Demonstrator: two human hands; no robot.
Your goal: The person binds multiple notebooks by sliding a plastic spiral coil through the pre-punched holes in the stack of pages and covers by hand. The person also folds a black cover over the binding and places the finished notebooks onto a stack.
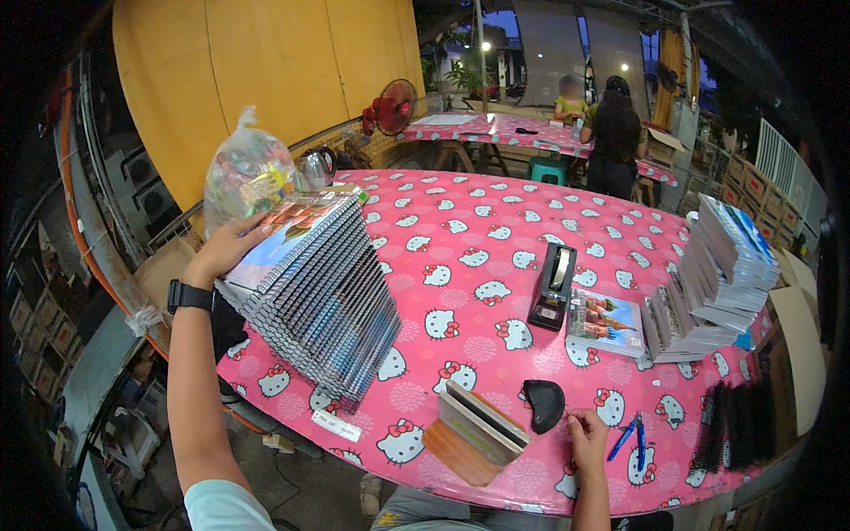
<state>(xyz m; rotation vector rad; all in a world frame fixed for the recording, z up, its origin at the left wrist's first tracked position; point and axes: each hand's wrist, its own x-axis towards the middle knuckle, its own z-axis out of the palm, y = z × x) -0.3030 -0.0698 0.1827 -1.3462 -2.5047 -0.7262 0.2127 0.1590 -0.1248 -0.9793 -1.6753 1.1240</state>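
Observation:
A tall stack of spiral-bound notebooks [328, 310] with colourful covers leans at the table's left side. My left hand [232, 250] lies on the top cover with its fingers stretched out. My right hand [584, 435] is closed in a pinch above the near edge of the table; whatever its fingertips hold is too small to make out. Just left of it lies a black half-moon-shaped object [544, 404]. Blue-handled pliers [629, 442] rest to its right. Farther left is a wooden slotted block [478, 434] with an orange-brown flat part.
A black tape dispenser [553, 285] stands mid-table beside a short notebook pile [606, 324]. Stacks of unbound books [722, 274] and black spiral coils [735, 425] fill the right side. A clear plastic bag [251, 173] sits far left. Two people are at a farther table [496, 131].

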